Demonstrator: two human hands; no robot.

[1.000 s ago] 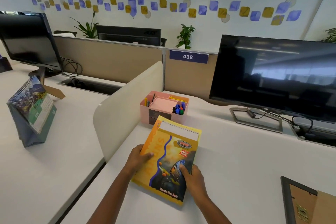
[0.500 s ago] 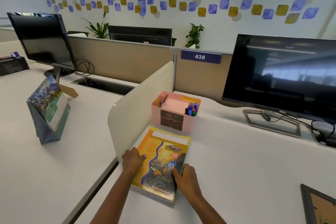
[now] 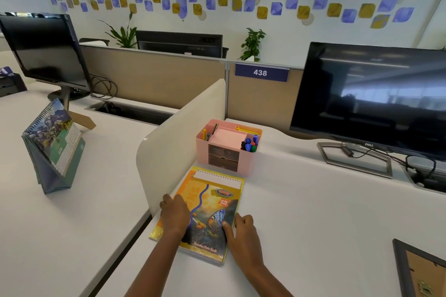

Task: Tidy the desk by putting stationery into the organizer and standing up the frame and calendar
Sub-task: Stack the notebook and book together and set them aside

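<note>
A yellow spiral notebook [image 3: 212, 200] with a butterfly cover lies flat on the white desk [image 3: 313, 212], on top of another thin book, tight against the cream divider [image 3: 178, 137]. My left hand [image 3: 175, 214] lies on its left side with fingers curled over the edge. My right hand [image 3: 243, 231] grips its right edge, thumb on the cover. Just behind it stands the pink organizer [image 3: 248, 164], holding pens, markers and a pink pad. The desk calendar [image 3: 54, 144] stands upright on the neighbouring desk at the left. A dark picture frame [image 3: 420, 270] lies back-up at the lower right.
A Dell monitor [image 3: 374, 101] with its stand and cables fills the back right. Another black monitor [image 3: 43, 48] stands on the left desk, behind the calendar. Tan partition panels close off the back. Bare desk surface stretches between the notebook and the frame.
The notebook has come down from a raised tilt to lie flat on the desk, shifted left against the divider. Both hands stayed on it.
</note>
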